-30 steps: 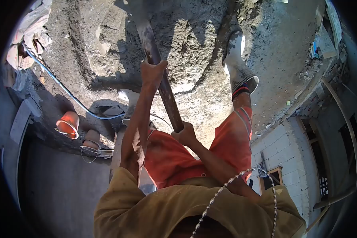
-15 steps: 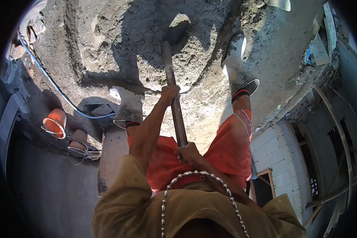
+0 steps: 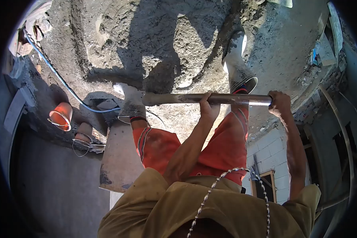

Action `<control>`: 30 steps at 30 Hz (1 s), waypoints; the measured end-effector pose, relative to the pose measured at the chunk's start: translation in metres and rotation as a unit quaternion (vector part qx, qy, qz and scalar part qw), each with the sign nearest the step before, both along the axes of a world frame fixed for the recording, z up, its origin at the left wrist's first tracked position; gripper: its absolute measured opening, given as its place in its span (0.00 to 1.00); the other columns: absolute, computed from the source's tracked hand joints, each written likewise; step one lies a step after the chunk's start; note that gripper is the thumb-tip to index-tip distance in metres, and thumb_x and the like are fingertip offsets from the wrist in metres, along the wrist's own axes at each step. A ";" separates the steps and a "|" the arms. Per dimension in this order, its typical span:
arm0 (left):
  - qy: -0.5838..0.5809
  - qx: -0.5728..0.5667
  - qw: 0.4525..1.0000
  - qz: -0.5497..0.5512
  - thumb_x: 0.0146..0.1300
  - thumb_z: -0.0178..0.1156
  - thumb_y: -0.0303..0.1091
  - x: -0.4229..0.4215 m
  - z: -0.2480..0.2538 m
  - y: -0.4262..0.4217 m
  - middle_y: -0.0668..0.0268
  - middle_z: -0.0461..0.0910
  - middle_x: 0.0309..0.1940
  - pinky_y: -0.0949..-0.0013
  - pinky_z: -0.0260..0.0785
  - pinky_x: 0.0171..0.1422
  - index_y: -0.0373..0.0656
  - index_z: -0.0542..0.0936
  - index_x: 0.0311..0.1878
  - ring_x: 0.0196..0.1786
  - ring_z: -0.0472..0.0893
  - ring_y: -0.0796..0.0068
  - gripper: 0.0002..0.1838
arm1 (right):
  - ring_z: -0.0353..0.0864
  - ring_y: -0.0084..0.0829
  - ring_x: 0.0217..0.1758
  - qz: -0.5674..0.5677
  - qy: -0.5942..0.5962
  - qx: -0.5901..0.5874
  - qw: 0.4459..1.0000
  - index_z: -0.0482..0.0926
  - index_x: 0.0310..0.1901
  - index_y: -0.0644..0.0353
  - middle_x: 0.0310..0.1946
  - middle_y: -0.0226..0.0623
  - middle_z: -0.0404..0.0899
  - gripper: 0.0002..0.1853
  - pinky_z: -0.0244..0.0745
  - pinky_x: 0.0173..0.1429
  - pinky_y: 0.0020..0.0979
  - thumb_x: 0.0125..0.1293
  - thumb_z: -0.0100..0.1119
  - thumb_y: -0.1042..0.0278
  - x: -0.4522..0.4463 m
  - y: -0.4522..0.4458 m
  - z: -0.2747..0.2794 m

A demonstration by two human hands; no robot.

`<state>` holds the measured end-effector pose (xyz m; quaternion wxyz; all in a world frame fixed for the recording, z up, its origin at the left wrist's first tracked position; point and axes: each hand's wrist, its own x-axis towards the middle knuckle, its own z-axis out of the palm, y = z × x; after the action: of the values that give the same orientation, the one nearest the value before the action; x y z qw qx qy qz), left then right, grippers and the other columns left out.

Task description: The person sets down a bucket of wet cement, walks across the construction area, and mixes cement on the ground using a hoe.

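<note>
A shovel's long handle (image 3: 178, 98) lies level across the view above my knees. My left hand (image 3: 209, 106) is closed around the middle of it. Toward the right end, my right hand (image 3: 279, 104) is wrapped around the handle. The shovel's blade cannot be made out at the left end, near my left boot (image 3: 131, 102). Beyond the handle spreads rough, wet grey mortar (image 3: 158, 35), partly under my shadow. My right boot (image 3: 237, 59) stands at the mortar's right side.
To the left are an orange bucket (image 3: 60, 116), a second bucket (image 3: 83, 133) and a blue hose (image 3: 55, 73) on the ground. A board (image 3: 117, 158) lies behind my left leg. A white block wall (image 3: 265, 152) and rubble (image 3: 305, 79) stand at the right.
The shovel has swung from pointing forward into the mortar to lying crosswise, raised. My right hand has moved out from my lap to the far right; my left hand has shifted right.
</note>
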<state>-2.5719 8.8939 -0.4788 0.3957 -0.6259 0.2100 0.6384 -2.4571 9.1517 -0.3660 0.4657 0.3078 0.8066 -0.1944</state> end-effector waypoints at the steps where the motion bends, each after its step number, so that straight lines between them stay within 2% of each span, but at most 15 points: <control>1: 0.001 0.009 1.000 -0.016 0.50 0.59 0.28 0.017 0.000 0.012 0.62 0.76 0.30 0.62 0.65 0.52 0.40 0.74 0.30 0.37 0.75 0.66 0.05 | 0.78 0.42 0.32 0.025 0.067 0.036 0.997 0.75 0.28 0.54 0.27 0.36 0.78 0.10 0.74 0.36 0.39 0.38 0.59 0.74 0.019 0.016 -0.007; 3: -0.018 0.025 0.999 -0.011 0.49 0.58 0.29 0.045 0.009 0.027 0.59 0.77 0.31 0.60 0.66 0.52 0.39 0.76 0.32 0.39 0.76 0.63 0.07 | 0.78 0.41 0.34 0.038 0.056 0.034 0.997 0.74 0.28 0.54 0.27 0.36 0.77 0.11 0.74 0.36 0.38 0.38 0.60 0.74 0.040 0.036 0.003; 6: -0.066 0.010 0.996 -0.052 0.48 0.57 0.30 0.052 0.013 0.027 0.58 0.76 0.28 0.59 0.67 0.48 0.40 0.75 0.29 0.35 0.75 0.62 0.06 | 0.78 0.41 0.32 0.035 0.023 0.003 0.999 0.71 0.28 0.56 0.26 0.38 0.76 0.12 0.73 0.35 0.38 0.37 0.61 0.73 0.047 0.024 0.039; 8: -0.062 0.038 0.993 -0.093 0.47 0.56 0.31 0.040 -0.009 0.003 0.59 0.75 0.26 0.59 0.68 0.46 0.40 0.74 0.28 0.32 0.75 0.62 0.06 | 0.78 0.44 0.25 0.024 0.008 -0.026 0.999 0.68 0.26 0.57 0.22 0.41 0.75 0.13 0.73 0.29 0.39 0.36 0.62 0.73 0.042 -0.023 0.063; 10: -0.068 -0.008 0.987 -0.147 0.46 0.55 0.31 -0.017 -0.035 -0.016 0.60 0.72 0.21 0.59 0.69 0.38 0.42 0.69 0.24 0.27 0.73 0.62 0.05 | 0.77 0.46 0.22 -0.038 -0.012 -0.030 0.999 0.68 0.27 0.59 0.20 0.45 0.75 0.12 0.73 0.29 0.41 0.39 0.59 0.72 -0.022 -0.098 0.074; 12: -0.072 -0.013 0.969 -0.234 0.46 0.54 0.31 -0.073 -0.074 -0.051 0.62 0.68 0.17 0.61 0.69 0.32 0.43 0.68 0.24 0.22 0.71 0.65 0.06 | 0.79 0.48 0.25 -0.122 -0.045 -0.024 0.991 0.71 0.32 0.63 0.23 0.48 0.77 0.12 0.73 0.33 0.44 0.44 0.58 0.72 -0.090 -0.167 0.064; 14: -0.045 -0.023 0.967 -0.251 0.46 0.54 0.31 -0.124 -0.094 -0.072 0.62 0.69 0.19 0.61 0.69 0.30 0.43 0.68 0.26 0.22 0.71 0.66 0.06 | 0.80 0.48 0.28 -0.179 0.064 -0.005 0.982 0.73 0.35 0.64 0.24 0.49 0.78 0.14 0.74 0.35 0.44 0.45 0.59 0.70 -0.127 -0.202 0.053; 17: 0.028 -0.098 0.939 -0.328 0.43 0.54 0.28 -0.194 -0.079 -0.087 0.64 0.68 0.19 0.65 0.68 0.30 0.43 0.69 0.24 0.22 0.70 0.68 0.04 | 0.80 0.47 0.29 -0.238 -0.028 -0.056 0.969 0.74 0.37 0.63 0.24 0.48 0.78 0.15 0.74 0.36 0.43 0.46 0.59 0.68 -0.150 -0.240 0.031; 19: 0.097 -0.117 0.927 -0.342 0.44 0.52 0.28 -0.241 -0.079 -0.105 0.64 0.69 0.19 0.65 0.68 0.30 0.43 0.71 0.24 0.23 0.71 0.68 0.02 | 0.80 0.47 0.29 -0.287 0.028 -0.086 0.954 0.73 0.39 0.60 0.23 0.48 0.78 0.17 0.75 0.36 0.43 0.45 0.60 0.66 -0.159 -0.272 -0.002; 22: 0.182 -0.200 0.876 -0.400 0.45 0.54 0.29 -0.338 -0.082 -0.113 0.64 0.69 0.19 0.64 0.66 0.25 0.41 0.73 0.24 0.20 0.71 0.68 0.03 | 0.80 0.47 0.29 -0.283 0.082 -0.141 0.945 0.72 0.40 0.59 0.23 0.47 0.78 0.19 0.75 0.36 0.42 0.45 0.62 0.64 -0.211 -0.308 -0.061; 23: 0.173 -0.201 0.891 -0.367 0.45 0.54 0.28 -0.372 -0.095 -0.114 0.64 0.70 0.20 0.62 0.67 0.25 0.41 0.72 0.25 0.20 0.71 0.68 0.03 | 0.80 0.47 0.28 -0.273 0.100 -0.169 0.942 0.73 0.40 0.59 0.23 0.47 0.78 0.19 0.75 0.36 0.42 0.45 0.63 0.63 -0.239 -0.308 -0.088; 25: 0.256 -0.134 0.886 -0.363 0.48 0.51 0.29 -0.438 -0.117 -0.106 0.65 0.67 0.18 0.62 0.69 0.26 0.42 0.69 0.28 0.21 0.72 0.69 0.03 | 0.80 0.48 0.30 -0.255 0.138 -0.170 0.942 0.72 0.40 0.61 0.24 0.48 0.78 0.20 0.75 0.37 0.42 0.45 0.64 0.62 -0.293 -0.301 -0.124; 27: 0.311 -0.154 0.860 -0.375 0.49 0.52 0.30 -0.471 -0.129 -0.080 0.65 0.69 0.19 0.64 0.70 0.26 0.42 0.70 0.28 0.20 0.72 0.69 0.04 | 0.80 0.49 0.32 -0.247 0.150 -0.125 0.949 0.72 0.39 0.63 0.26 0.50 0.78 0.21 0.75 0.39 0.41 0.44 0.64 0.61 -0.332 -0.284 -0.130; 29: 0.258 -0.135 0.850 -0.439 0.50 0.54 0.32 -0.454 -0.142 -0.062 0.64 0.71 0.20 0.65 0.70 0.26 0.40 0.70 0.29 0.20 0.73 0.69 0.06 | 0.80 0.50 0.34 -0.290 0.085 -0.142 0.943 0.72 0.39 0.64 0.28 0.53 0.78 0.20 0.75 0.41 0.43 0.45 0.61 0.63 -0.328 -0.276 -0.115; 30: 0.250 -0.120 0.860 -0.428 0.49 0.56 0.33 -0.422 -0.156 -0.058 0.63 0.72 0.20 0.65 0.71 0.26 0.39 0.72 0.31 0.20 0.73 0.69 0.09 | 0.80 0.49 0.35 -0.303 0.053 -0.145 0.940 0.72 0.41 0.65 0.28 0.53 0.78 0.21 0.75 0.41 0.42 0.44 0.61 0.64 -0.306 -0.282 -0.107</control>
<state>-2.9940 8.8355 -0.6351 0.4859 -0.3366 0.6239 0.5112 -2.7630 8.8694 -0.4725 0.3807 0.4561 0.6614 -0.4578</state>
